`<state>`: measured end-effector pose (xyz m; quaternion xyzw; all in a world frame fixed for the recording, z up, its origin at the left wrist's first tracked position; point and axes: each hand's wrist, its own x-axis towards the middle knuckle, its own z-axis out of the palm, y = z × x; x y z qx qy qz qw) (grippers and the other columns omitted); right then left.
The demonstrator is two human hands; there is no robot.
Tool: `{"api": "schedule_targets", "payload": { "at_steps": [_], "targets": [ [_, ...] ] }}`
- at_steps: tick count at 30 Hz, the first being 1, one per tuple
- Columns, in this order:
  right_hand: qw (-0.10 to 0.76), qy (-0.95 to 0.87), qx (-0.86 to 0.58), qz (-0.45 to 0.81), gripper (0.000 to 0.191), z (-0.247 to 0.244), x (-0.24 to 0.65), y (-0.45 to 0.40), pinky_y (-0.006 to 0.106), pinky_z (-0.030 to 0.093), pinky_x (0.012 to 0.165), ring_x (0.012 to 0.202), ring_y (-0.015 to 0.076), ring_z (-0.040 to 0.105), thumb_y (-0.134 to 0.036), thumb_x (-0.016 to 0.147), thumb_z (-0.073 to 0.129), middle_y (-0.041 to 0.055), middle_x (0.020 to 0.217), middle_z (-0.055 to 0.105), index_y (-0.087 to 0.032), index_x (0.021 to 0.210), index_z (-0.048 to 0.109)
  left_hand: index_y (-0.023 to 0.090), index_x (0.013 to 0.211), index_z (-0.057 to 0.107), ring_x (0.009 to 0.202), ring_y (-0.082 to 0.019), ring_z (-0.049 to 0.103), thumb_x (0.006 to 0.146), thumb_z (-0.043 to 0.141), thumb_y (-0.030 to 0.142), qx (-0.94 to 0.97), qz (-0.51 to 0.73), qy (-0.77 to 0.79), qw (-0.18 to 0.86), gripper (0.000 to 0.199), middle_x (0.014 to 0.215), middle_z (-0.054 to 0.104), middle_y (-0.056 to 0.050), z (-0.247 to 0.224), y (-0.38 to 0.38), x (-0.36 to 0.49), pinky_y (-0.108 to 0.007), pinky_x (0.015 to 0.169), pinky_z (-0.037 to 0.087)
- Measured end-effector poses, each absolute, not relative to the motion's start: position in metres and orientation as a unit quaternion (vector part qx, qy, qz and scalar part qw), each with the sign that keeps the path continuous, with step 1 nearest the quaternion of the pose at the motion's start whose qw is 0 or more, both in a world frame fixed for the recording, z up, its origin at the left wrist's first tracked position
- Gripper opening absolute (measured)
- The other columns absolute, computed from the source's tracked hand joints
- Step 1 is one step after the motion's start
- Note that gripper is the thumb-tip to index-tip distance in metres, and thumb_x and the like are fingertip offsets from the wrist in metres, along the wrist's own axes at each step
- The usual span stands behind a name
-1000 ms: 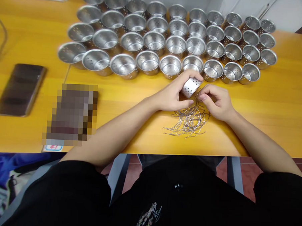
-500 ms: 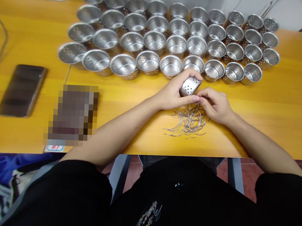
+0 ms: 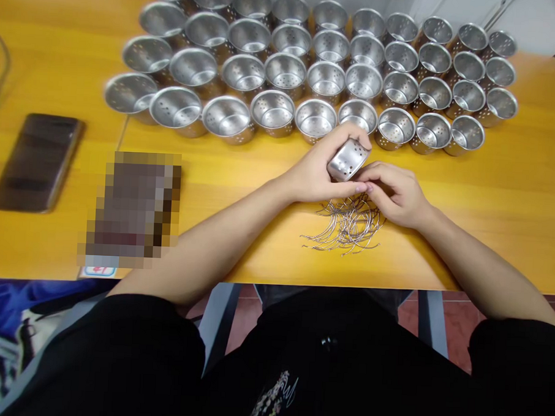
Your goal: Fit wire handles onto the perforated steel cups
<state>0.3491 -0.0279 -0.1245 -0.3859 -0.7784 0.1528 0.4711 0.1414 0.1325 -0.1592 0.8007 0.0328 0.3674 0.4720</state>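
My left hand (image 3: 318, 167) is wrapped round a small perforated metal cup (image 3: 348, 160), which is tilted on its side above the table. Right beside it, my right hand (image 3: 395, 191) is closed in a pinch at the cup's lower right edge, its fingertips meeting my left thumb. Whatever the pinch holds is too small or hidden to make out. Below both hands lies a loose pile of thin curved metal wires (image 3: 348, 226). Several rows of similar perforated cups (image 3: 272, 113) stand upright, mouths up, just beyond my hands.
A dark phone (image 3: 38, 162) lies on the yellow table (image 3: 241, 200) at the far left. Nearer my left forearm is a blurred-out rectangular object (image 3: 130, 208), with a small label (image 3: 99, 270) at the table's front edge. A cable runs along the left.
The cup in my left hand has turned slightly, and my right fingertips have shifted a little against it. The whole view has moved slightly.
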Motion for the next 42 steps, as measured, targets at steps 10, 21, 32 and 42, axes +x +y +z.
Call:
{"api": "schedule_targets", "payload": {
  "at_steps": [10, 21, 32, 42],
  "targets": [
    [0.478, -0.781, -0.375, 0.145, 0.014, -0.126, 0.350, -0.027, 0.039, 0.074, 0.097, 0.104, 0.0242, 0.090, -0.023, 0.128, 0.073, 0.0062, 0.118, 0.093, -0.028, 0.134, 0.085, 0.036, 0.151, 0.071, 0.119, -0.035, 0.085, 0.089, 0.100, 0.104, 0.793, 0.398, 0.000, 0.460, 0.097, 0.137, 0.081, -0.011, -0.166, 0.138, 0.141, -0.056, 0.106, 0.074],
    [0.468, -0.782, -0.383, 0.150, 0.015, -0.127, 0.353, -0.029, 0.037, 0.072, 0.089, 0.097, 0.0236, 0.088, -0.023, 0.127, 0.074, 0.0069, 0.114, 0.093, -0.026, 0.131, 0.088, 0.035, 0.145, 0.073, 0.105, -0.030, 0.084, 0.093, 0.100, 0.099, 0.798, 0.381, -0.012, 0.466, 0.087, 0.128, 0.082, -0.008, -0.157, 0.134, 0.140, -0.051, 0.093, 0.075],
    [0.450, -0.780, -0.407, 0.155, 0.016, -0.129, 0.355, -0.031, 0.038, 0.072, 0.089, 0.091, 0.0237, 0.085, -0.027, 0.127, 0.073, 0.0068, 0.111, 0.094, -0.025, 0.128, 0.090, 0.034, 0.145, 0.072, 0.102, -0.030, 0.086, 0.098, 0.095, 0.099, 0.798, 0.378, -0.018, 0.469, 0.083, 0.125, 0.082, -0.007, -0.157, 0.133, 0.139, -0.051, 0.089, 0.076],
    [0.462, -0.781, -0.394, 0.146, 0.013, -0.127, 0.352, -0.030, 0.032, 0.068, 0.084, 0.085, 0.0203, 0.083, -0.024, 0.126, 0.076, 0.0051, 0.108, 0.093, -0.024, 0.127, 0.089, 0.035, 0.145, 0.073, 0.102, -0.030, 0.083, 0.097, 0.098, 0.094, 0.796, 0.367, -0.015, 0.481, 0.081, 0.126, 0.082, -0.007, -0.161, 0.133, 0.139, -0.050, 0.093, 0.074]
  ]
}}
